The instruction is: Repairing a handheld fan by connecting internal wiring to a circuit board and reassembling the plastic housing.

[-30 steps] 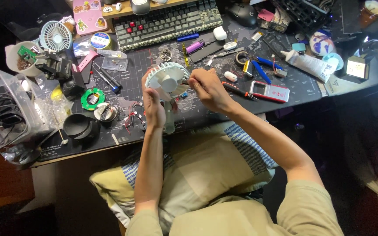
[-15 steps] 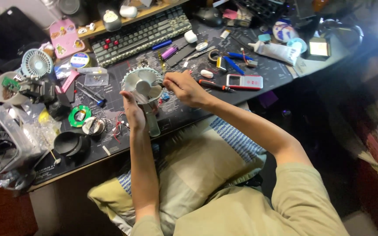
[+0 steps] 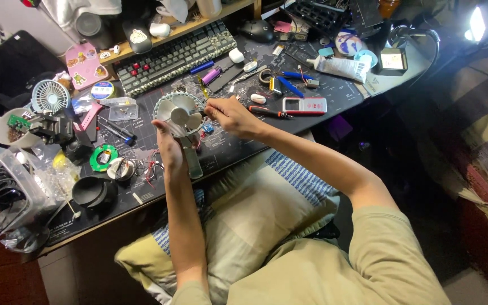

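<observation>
Over the dark mat (image 3: 227, 149) at the desk's near edge, the left hand (image 3: 169, 148) grips a small fan (image 3: 179, 113) by its handle, fingers wrapped round it, so the round head stands just above the fist. The right hand (image 3: 230, 116) meets the head's right rim, fingertips pinched together there; what they pinch is too small to tell. The fan is pale grey-white, with broad blades about a round hub, ringed by a thin guard. A keyboard (image 3: 176, 56) lies beyond it, and a red-handled screwdriver (image 3: 269, 112) just right of the right hand.
</observation>
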